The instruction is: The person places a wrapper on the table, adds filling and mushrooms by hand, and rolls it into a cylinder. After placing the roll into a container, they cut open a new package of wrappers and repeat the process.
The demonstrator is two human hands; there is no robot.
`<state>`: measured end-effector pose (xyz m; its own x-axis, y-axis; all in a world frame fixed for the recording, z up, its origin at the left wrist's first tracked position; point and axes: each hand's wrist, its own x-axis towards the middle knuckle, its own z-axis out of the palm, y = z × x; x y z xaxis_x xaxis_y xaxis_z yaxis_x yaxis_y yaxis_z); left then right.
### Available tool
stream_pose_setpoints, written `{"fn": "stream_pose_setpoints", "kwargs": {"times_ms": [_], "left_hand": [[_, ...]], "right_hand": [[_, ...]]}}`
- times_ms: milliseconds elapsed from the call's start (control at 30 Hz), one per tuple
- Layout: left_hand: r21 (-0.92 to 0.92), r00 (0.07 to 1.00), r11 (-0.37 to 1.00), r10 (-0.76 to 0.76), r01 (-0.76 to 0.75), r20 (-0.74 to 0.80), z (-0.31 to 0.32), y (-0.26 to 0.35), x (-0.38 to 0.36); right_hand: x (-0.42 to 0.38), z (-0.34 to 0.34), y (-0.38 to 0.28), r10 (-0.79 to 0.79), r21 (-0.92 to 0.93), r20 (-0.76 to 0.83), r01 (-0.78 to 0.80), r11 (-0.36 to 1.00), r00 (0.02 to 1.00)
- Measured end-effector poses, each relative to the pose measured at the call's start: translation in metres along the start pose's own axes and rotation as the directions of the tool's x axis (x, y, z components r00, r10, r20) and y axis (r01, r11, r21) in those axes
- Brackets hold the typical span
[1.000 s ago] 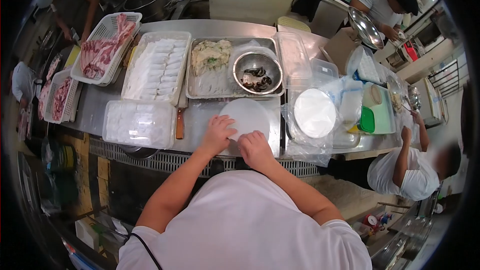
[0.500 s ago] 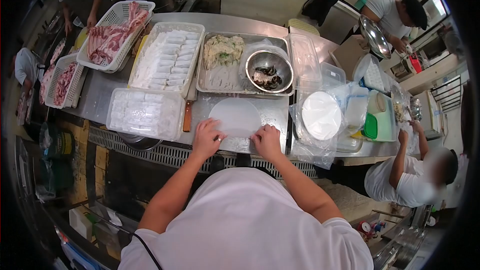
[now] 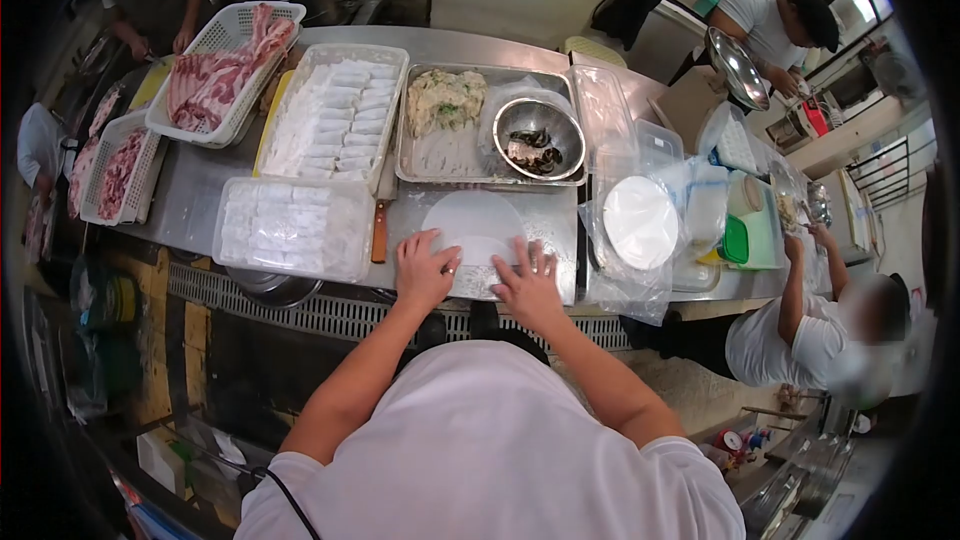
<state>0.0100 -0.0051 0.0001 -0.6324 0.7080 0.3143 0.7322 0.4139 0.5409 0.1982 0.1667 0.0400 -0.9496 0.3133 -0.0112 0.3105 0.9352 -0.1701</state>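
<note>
Fingers of the left hand (image 3: 424,270) lie spread and flat on the near left rim of a round white wrapper sheet (image 3: 473,223), grasping nothing; the right hand (image 3: 528,285) does the same at the near right rim, fingers splayed. The wrapper sits on the steel counter (image 3: 200,195) close to its near edge, between the two hands.

At the far left, baskets hold raw meat (image 3: 210,80). Next comes a tray of finished white rolls (image 3: 335,115), with a lidded container (image 3: 290,227) nearer and a wooden-handled knife (image 3: 380,230) just left of the wrapper. Behind the wrapper stands a metal tray with filling (image 3: 445,100) and a steel bowl (image 3: 538,138). A stack of wrappers (image 3: 640,222) lies to the right.

Smoothing likely goes best with even, light palm pressure from the centre outward, so the thin sheet lies flat without tearing.
</note>
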Motion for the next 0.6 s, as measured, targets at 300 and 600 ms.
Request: {"fn": "stream_pose_setpoints", "kwargs": {"times_ms": [300,600], "left_hand": [[-0.04,0.999,0.998,-0.042,0.043,0.031,0.0,0.0,0.007],[0.041,0.999,0.999,-0.035,0.036,-0.023,0.007,-0.003,0.006]], "right_hand": [[0.047,-0.055,0.018,0.116,0.341,-0.196,-0.043,0.939,0.974],[0.302,-0.047,0.003,-0.045,0.382,-0.087,0.075,0.921,0.995]]}}
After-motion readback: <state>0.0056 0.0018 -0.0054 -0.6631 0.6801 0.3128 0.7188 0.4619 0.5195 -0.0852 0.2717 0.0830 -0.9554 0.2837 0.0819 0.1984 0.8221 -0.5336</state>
